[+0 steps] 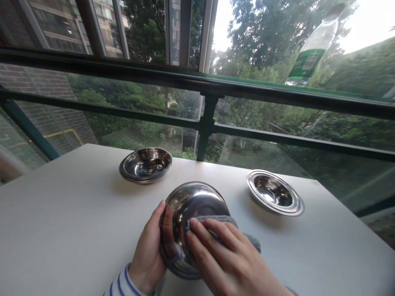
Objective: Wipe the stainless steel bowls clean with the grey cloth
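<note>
1. Closest to me, my right hand (228, 259) lies flat, fingers straight, pressing a soft, bumpy grey cloth (216, 220) on one shiny round steel bowl (194, 201).
2. My left hand (148, 255) grips that bowl's edge, holding it tipped up above the smooth white table (61, 226).
3. Two more shiny round dishes sit behind: a left dish (145, 164) and a right dish (274, 193), well apart.

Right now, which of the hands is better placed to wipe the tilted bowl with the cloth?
Probably the right hand: it lies flat on the grey cloth, pressed against the steel bowl. The left hand grips the bowl's rim, holding it tilted.
</note>
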Demonstrator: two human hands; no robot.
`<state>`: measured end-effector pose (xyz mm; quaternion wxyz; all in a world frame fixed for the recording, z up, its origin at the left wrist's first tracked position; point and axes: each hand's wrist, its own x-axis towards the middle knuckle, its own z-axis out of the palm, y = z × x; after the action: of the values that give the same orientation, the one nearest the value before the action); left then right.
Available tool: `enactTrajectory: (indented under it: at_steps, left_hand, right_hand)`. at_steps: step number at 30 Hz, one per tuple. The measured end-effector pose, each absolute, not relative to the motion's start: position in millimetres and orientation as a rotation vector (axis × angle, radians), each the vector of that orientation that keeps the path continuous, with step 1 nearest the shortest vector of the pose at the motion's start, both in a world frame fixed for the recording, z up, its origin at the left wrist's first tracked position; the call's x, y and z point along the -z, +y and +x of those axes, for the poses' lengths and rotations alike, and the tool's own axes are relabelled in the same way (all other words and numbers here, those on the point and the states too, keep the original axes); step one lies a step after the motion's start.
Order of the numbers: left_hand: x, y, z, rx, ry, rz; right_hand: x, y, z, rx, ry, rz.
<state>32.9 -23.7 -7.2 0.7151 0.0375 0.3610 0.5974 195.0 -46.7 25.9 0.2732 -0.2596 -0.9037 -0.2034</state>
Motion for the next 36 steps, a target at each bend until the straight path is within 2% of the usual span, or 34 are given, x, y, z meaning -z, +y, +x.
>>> enactTrajectory:
  at_steps: [8,13,19,36]
  left_hand:
    - [1,-24,34,-1.36,0.854,0.069]
    - [4,-24,33,-1.32,0.83,0.104]
    - [2,-22,33,-1.335,0.841,0.061]
    - [1,-20,33,-1.344,0.927,0.051]
  right_hand:
    - [-22,-38,208,0.469,-2.47,-0.991]
    - [-27,-41,202,0.463,-2.49,-0.821]
    - [-20,-35,208,0.409,-2.517,-1.011]
    - [-20,-29,208,0.359,-2.508,-0.978]
